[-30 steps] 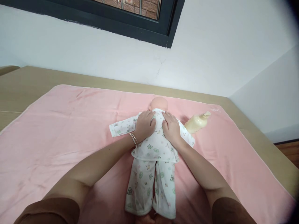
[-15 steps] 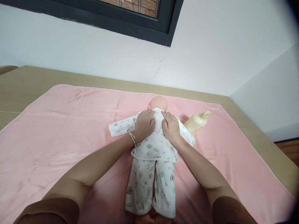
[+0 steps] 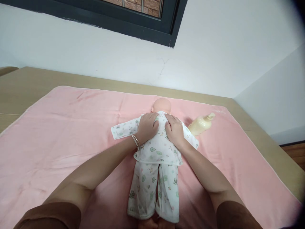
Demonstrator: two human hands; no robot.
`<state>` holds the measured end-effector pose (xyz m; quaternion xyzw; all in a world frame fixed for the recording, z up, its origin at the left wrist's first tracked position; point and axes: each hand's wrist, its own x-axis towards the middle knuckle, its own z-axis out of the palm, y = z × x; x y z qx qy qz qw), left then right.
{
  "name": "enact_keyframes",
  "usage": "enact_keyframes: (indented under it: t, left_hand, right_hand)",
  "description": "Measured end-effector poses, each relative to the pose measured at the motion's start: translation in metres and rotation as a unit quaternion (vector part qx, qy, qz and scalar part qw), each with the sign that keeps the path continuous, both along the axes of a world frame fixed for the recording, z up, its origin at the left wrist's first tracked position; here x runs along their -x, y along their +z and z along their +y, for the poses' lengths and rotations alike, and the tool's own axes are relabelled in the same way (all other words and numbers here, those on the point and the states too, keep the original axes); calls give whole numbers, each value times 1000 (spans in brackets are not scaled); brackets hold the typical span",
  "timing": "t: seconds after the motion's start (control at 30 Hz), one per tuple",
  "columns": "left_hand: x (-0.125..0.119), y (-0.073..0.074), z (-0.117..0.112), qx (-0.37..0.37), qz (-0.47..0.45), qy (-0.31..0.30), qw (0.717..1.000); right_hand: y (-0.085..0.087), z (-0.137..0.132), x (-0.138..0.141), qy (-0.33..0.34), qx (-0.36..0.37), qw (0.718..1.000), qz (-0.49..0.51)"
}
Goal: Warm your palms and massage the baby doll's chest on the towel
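Note:
A baby doll (image 3: 162, 105) lies with its head toward the wall, dressed in a white printed top (image 3: 158, 151) and matching trousers (image 3: 143, 190). No face shows on its bare head. My left hand (image 3: 148, 127), with bangles at the wrist, rests flat on the left side of the doll's upper body. On the right side lies my right hand (image 3: 175, 128), also flat, its fingers pointing toward the doll's shoulder. Both thumbs point inward, with a strip of the top visible between them. The doll's feet show at the lower frame edge.
A pink blanket (image 3: 83, 133) lies under the doll on a wooden table (image 3: 47, 75). To the right of the doll, a cream pump bottle (image 3: 200, 124) lies on its side. Behind the table stand a white wall (image 3: 107, 60) and a dark window frame (image 3: 143, 33).

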<state>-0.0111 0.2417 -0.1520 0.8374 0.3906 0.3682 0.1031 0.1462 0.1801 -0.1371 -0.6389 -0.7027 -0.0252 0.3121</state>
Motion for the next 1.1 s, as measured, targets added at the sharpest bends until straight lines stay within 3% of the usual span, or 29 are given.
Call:
enact_keyframes:
  t: [0.6,0.83,0.97,1.1]
  left_hand:
    - [0,1,-1,5,-1,-7,1000]
    - [3,-3,-1,-60,-21,-54,997]
    - [4,-1,-7,-85,-24,-51,995]
    - [3,4,-11,-52,4,4,999]
  right_hand:
    - [2,2,-1,22,6,998,-50]
    - [-6,2,-4,58,-55,995,-55]
    - [-11,-3,-1,21,-133,989,-55]
    - [-6,-5,3,-37,-83,994,-53]
